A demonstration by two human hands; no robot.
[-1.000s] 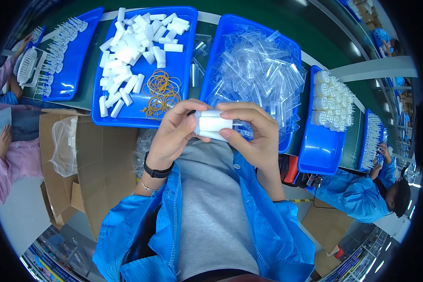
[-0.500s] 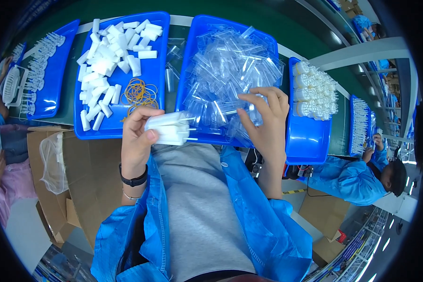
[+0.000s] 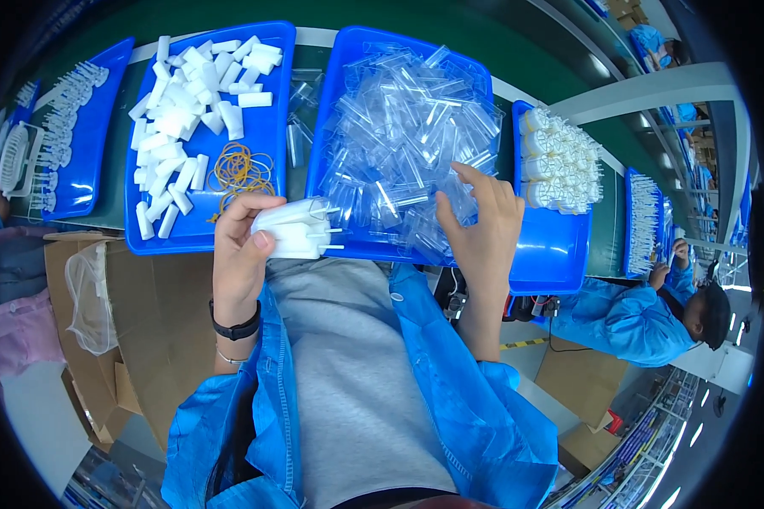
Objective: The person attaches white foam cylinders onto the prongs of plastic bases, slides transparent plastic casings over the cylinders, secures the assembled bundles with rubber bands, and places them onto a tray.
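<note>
My left hand is wrapped round a bundle of white cylinders with clear plastic about them; thin white stems stick out at its right end. It is just off the near edge of the left blue tray, which carries loose white cylinders and a heap of tan rubber bands. Over the near right part of the middle blue tray is my right hand, open, thumb and forefinger apart. Clear plastic tubes are piled under its fingertips; I see none gripped.
A blue tray at right holds banded white bundles. Another blue tray with white stemmed parts lies far left. A few clear tubes lie between two trays. A cardboard box stands near left; a co-worker in blue is at right.
My right hand has drawn slightly right and its fingers have shifted over the tubes. My left hand still holds the bundle. The whole view has moved a little.
</note>
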